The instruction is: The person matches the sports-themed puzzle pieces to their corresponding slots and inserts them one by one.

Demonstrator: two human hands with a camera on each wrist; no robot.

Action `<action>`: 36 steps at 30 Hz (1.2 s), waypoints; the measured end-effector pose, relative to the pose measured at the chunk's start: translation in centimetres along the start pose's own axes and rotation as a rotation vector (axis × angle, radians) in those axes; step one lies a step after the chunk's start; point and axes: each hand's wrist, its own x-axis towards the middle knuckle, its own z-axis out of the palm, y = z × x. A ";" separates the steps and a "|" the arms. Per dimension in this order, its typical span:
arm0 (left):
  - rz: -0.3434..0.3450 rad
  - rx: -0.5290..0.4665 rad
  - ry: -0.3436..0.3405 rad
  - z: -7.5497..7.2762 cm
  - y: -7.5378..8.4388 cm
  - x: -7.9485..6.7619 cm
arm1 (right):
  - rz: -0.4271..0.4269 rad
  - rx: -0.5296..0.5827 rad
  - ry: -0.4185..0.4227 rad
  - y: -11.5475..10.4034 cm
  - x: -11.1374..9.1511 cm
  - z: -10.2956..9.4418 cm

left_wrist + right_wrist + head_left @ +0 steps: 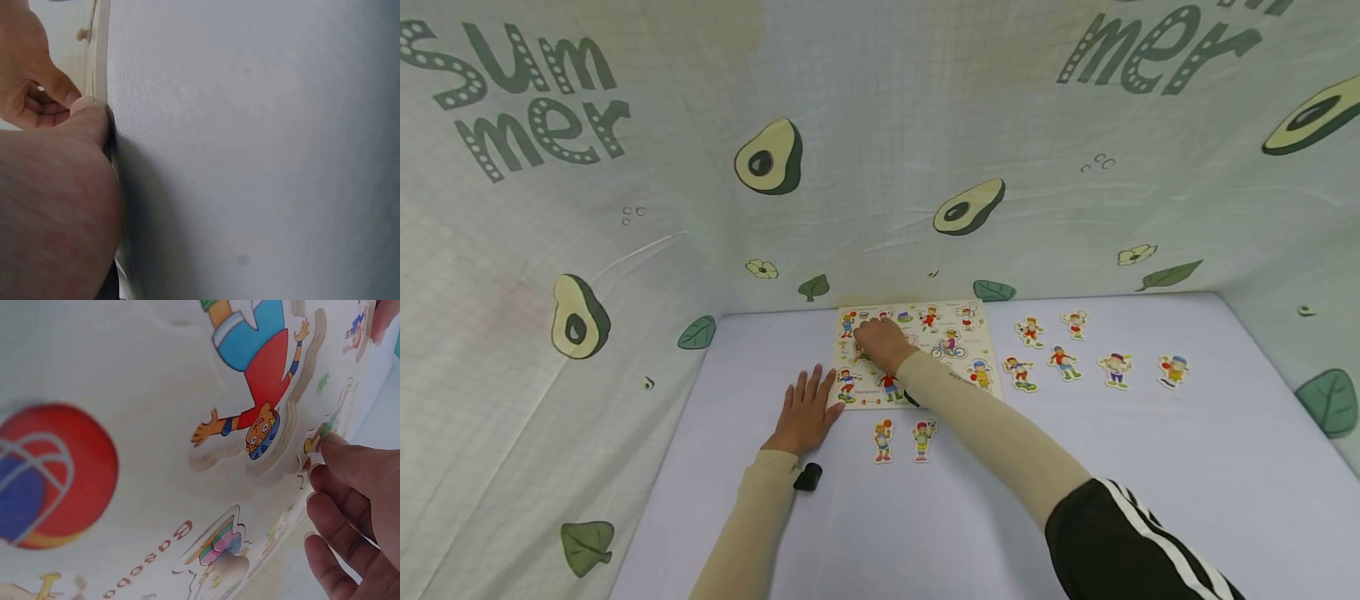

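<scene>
A flat puzzle board [983, 337] printed with sporty children lies at the back of the table. Over its left part is my right hand [882, 342], thumb and fingers curled down at the surface. In the right wrist view, the thumb and index finger pinch a small puzzle piece [309, 446] at its cut-out, the hand hiding much of it. My left hand [805, 417] rests flat on the table, fingers spread, thumb at the board's lower left corner. A child-shaped piece [265, 369] in a red shirt sits in the board near the right hand.
Several loose child-shaped pieces [1063, 363] lie right of the board. Two more, one with an orange ball [883, 442] and one in a red cap [922, 440], lie in front of it. A printed cloth [865, 225] hangs behind the table and at its sides.
</scene>
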 end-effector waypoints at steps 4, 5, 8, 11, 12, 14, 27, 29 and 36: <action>-0.005 0.020 -0.010 -0.1 0.1 0.0 | 0.008 -0.003 -0.024 0.2 -0.6 -0.4; -0.004 0.018 -0.008 -0.2 0.2 -0.1 | 0.011 -0.001 -0.025 0.3 -0.8 -0.6; -0.004 0.002 -0.003 -0.7 0.5 -0.3 | 0.018 -0.001 -0.008 0.6 -1.9 -1.4; -0.005 0.000 -0.006 -1.0 0.7 -0.6 | 0.009 0.003 0.045 0.9 -3.5 -2.1; -0.005 0.000 -0.006 -1.0 0.7 -0.6 | 0.004 0.002 0.064 1.0 -4.1 -2.3; -0.005 0.009 -0.013 -1.0 0.7 -0.7 | -0.006 0.006 0.107 1.2 -5.3 -2.4; -0.020 0.007 -0.026 -1.2 0.8 -0.3 | -0.035 0.117 0.203 2.1 -13.4 -1.7; -0.020 0.000 -0.025 -1.2 0.8 -0.3 | -0.045 0.137 0.211 1.9 -14.5 -1.7; -0.022 -0.006 -0.034 -1.3 1.0 -0.6 | -0.067 0.177 0.184 0.6 -17.8 -1.2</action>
